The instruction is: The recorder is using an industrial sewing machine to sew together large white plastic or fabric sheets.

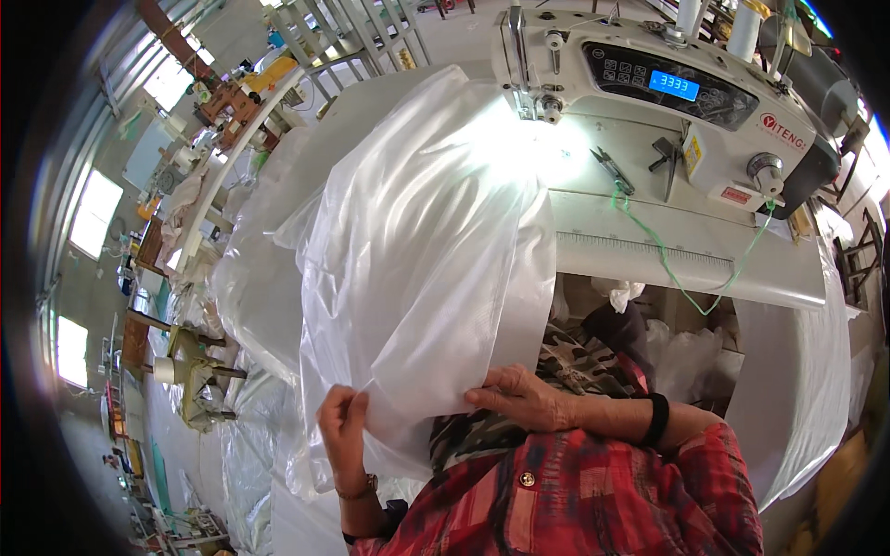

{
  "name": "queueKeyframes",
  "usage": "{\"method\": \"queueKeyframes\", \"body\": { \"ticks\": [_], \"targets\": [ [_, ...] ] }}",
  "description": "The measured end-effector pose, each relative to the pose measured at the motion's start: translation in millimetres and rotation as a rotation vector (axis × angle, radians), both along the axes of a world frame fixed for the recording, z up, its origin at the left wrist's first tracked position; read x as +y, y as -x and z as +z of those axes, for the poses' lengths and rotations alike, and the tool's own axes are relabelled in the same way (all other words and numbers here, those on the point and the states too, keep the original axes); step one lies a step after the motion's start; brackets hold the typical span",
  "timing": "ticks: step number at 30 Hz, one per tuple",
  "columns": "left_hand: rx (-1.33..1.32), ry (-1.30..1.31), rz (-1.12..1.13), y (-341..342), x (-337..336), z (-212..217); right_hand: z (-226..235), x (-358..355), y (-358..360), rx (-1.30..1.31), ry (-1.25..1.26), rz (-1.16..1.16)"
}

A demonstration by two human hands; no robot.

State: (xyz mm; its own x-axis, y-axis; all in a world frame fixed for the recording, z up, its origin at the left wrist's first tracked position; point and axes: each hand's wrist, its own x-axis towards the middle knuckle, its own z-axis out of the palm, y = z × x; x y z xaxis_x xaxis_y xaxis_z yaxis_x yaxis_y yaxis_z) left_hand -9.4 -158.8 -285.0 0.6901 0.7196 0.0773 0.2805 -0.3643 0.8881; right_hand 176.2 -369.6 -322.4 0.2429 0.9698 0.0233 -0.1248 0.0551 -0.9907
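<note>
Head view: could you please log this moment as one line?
left hand: grips sheet edge | right hand: pinches sheet edge | sheet: draped off sewing machine table

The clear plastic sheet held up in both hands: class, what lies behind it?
Through the clear plastic sheet the white table of the sewing machine shows faintly. The needle area is hidden by glare. Left hand and right hand grip its lower edge.

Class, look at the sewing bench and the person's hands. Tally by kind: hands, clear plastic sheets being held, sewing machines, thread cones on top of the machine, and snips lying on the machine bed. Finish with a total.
Hands: 2 (left hand, right hand)
Clear plastic sheet: 1
Sewing machine: 1
Thread cones: 2 ()
Snips: 2 ()
Total: 8
</note>
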Motion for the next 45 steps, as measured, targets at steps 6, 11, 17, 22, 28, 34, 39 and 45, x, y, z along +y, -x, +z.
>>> {"method": "queueKeyframes", "body": {
  "ticks": [6,11,17,22,28,34,39,45],
  "targets": [
    [-0.131,-0.796,-0.262,-41.5,-35.5,33.6,-18.4,8.3,21.0,-0.24,-0.029,-0.072],
    [0.111,-0.682,-0.553,-96.1,-76.5,30.9,-26.7,16.6,22.7,-0.834,-0.069,-0.09],
    [0.251,-0.757,-0.474,-107.5,-68.4,8.9,-36.2,-26.1,-20.5,-0.533,0.135,-0.511],
    [0.23,-0.832,-0.444,-105.3,-74.5,-2.7,-69.1,-25.4,-43.7,-0.12,0.266,-0.939],
    [0.492,-0.917,-0.497,-102.1,-54.2,4.2,-90.5,-6.9,-45.0,-0.177,0.335,-0.7],
    [-0.136,-0.539,-0.488,-99.1,-44.7,20.0,-25.0,-34.5,-24.5,-0.405,0.071,-0.369],
    [-0.018,0.064,-0.699,-105.8,-55.1,14.1,21.0,-47.1,-10.7,-0.296,0.087,-0.39],
    [-0.022,-0.019,-0.699,-105.6,-68.4,3.4,22.5,-34.5,1.7,-0.632,-0.026,-0.285]
  ]
}}
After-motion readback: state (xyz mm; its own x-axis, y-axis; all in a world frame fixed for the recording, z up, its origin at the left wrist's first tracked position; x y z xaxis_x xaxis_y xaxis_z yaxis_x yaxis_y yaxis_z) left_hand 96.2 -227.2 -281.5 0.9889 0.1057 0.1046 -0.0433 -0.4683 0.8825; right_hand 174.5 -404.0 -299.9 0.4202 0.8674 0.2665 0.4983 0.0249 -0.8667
